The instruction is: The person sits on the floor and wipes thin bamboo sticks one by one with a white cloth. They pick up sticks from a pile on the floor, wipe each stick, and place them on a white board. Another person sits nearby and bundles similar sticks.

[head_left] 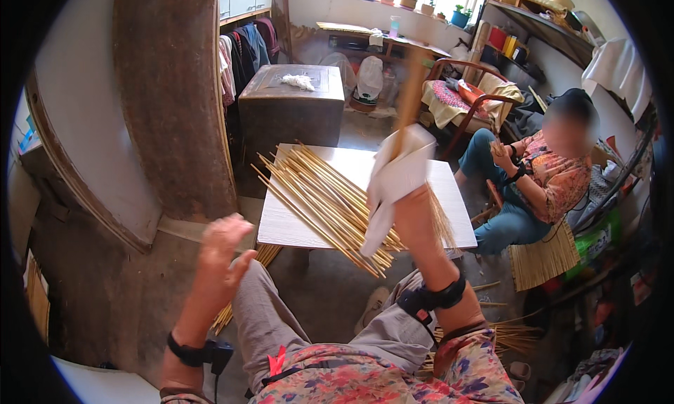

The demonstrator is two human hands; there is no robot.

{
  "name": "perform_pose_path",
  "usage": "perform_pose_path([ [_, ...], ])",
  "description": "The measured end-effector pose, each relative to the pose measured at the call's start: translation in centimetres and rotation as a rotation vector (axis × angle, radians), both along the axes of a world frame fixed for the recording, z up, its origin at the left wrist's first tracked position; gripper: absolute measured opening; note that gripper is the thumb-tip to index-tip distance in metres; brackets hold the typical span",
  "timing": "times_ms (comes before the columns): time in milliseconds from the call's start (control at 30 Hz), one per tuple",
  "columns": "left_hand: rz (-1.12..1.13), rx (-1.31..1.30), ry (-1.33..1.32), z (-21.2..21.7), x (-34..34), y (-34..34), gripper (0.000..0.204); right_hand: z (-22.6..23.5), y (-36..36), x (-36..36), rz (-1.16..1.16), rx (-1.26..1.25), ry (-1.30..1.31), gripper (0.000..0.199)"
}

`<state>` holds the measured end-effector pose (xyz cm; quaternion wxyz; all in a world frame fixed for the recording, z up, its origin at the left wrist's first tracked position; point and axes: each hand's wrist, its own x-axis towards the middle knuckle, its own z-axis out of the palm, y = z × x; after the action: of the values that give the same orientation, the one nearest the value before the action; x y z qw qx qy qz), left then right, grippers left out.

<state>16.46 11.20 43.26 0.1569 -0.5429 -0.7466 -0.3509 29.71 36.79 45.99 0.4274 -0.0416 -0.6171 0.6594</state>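
Observation:
My right hand (415, 211) is raised over the right half of the white table (455, 193), closed on a folded white cloth (404, 165). A tan stalk (413, 95), smeared by motion, rises out of the cloth. Fine straw-coloured strands (441, 218) hang beside that wrist. My left hand (225, 253) is off the table's near left corner, with nothing in it and the thumb apart from the fingers. A pile of long golden stalks (326, 200) lies slantwise across the table, its near ends jutting past the edge.
More stalks lie on the floor left (223, 318) and right (516, 337) of my legs. A seated person (540, 165) is at the right, beside a woven stalk mat (544, 256). A dark chest (291, 106) and a cushioned wooden armchair (467, 95) stand behind the table.

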Motion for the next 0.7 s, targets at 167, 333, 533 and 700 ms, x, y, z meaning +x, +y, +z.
perform_pose_path([
  [167,-0.446,-0.101,-0.983,-5.2,1.0,3.1,0.039,1.9,1.9,-0.8,0.26,-0.38,0.217,0.028],
  [333,-0.609,-0.33,-1.653,-8.3,2.1,4.3,0.047,-7.3,2.7,-2.4,0.143,-0.842,0.0,0.026],
  [533,-0.55,-0.364,-1.918,-10.6,2.7,2.8,0.037,-15.8,1.6,-3.5,0.131,-0.924,-0.102,0.032],
  [700,-0.438,-0.421,-1.888,-12.0,3.6,2.5,0.025,-18.2,0.4,-4.6,0.198,-0.876,-0.08,0.032],
])
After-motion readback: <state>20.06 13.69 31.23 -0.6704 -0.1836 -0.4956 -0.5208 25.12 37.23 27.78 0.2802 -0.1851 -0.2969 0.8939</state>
